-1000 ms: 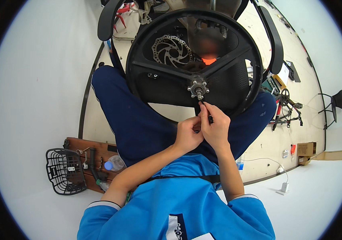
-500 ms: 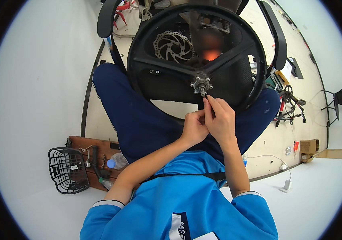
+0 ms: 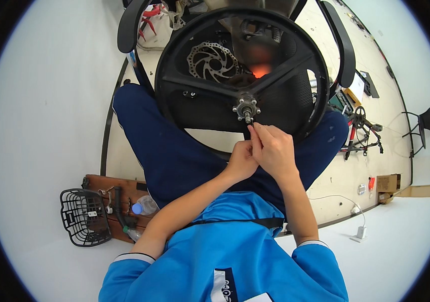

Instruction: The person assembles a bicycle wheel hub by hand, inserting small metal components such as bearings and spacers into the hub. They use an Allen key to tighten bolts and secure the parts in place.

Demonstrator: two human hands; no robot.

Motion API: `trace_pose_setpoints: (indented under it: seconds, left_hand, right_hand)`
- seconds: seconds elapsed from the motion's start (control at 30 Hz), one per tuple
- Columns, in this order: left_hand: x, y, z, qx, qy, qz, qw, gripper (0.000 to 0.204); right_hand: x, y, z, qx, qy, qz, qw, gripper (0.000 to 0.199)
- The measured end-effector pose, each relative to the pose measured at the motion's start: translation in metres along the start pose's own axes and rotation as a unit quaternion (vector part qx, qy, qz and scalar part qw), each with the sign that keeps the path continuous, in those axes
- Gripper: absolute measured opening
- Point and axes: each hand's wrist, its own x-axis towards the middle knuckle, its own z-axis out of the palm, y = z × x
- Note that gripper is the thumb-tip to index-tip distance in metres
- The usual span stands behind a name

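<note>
A black spoked wheel (image 3: 202, 85) lies flat in front of me on a black chair seat, its near rim between my thighs. From its bolted metal hub (image 3: 246, 104) a threaded axle sticks up. My right hand (image 3: 275, 151) is just on the near side of the axle end, thumb and forefinger pinched on something small and dark, mostly hidden by the fingers. Curled against it from the left is my left hand (image 3: 242, 161), closed; whatever it holds is hidden. A silver brake disc (image 3: 193, 63) shows through the wheel's left opening, beside a pedal (image 3: 250, 30).
Chair armrests (image 3: 133, 27) flank the wheel. At left, a wooden board (image 3: 132, 189) carries tools and a plastic bottle (image 3: 147, 205) beside a black wire basket (image 3: 85, 216). A red and black bike frame (image 3: 358, 131) and cardboard box (image 3: 387, 183) lie at right.
The wheel and chair appear slightly shifted to the left in view. Both hands stay together by the axle end, the right one still pinching, with only a slight shift leftward.
</note>
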Motion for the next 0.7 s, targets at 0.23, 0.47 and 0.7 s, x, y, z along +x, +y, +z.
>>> trace_pose_setpoints:
  seconds: [0.23,0.47,0.7]
  left_hand:
    - [-0.017,0.02,-0.044,0.053,-0.081,-0.042,0.994,0.018]
    - [-0.016,0.048,-0.068,0.17,-0.114,-0.024,0.979,0.018]
    - [-0.011,0.079,-0.094,0.297,-0.153,0.022,0.942,0.015]
  right_hand:
    - [-0.011,-0.012,0.027,0.156,0.053,0.132,0.977,0.02]
    - [-0.015,-0.018,0.042,0.291,0.094,0.203,0.93,0.022]
    - [-0.016,-0.023,0.048,0.421,0.068,0.274,0.862,0.032]
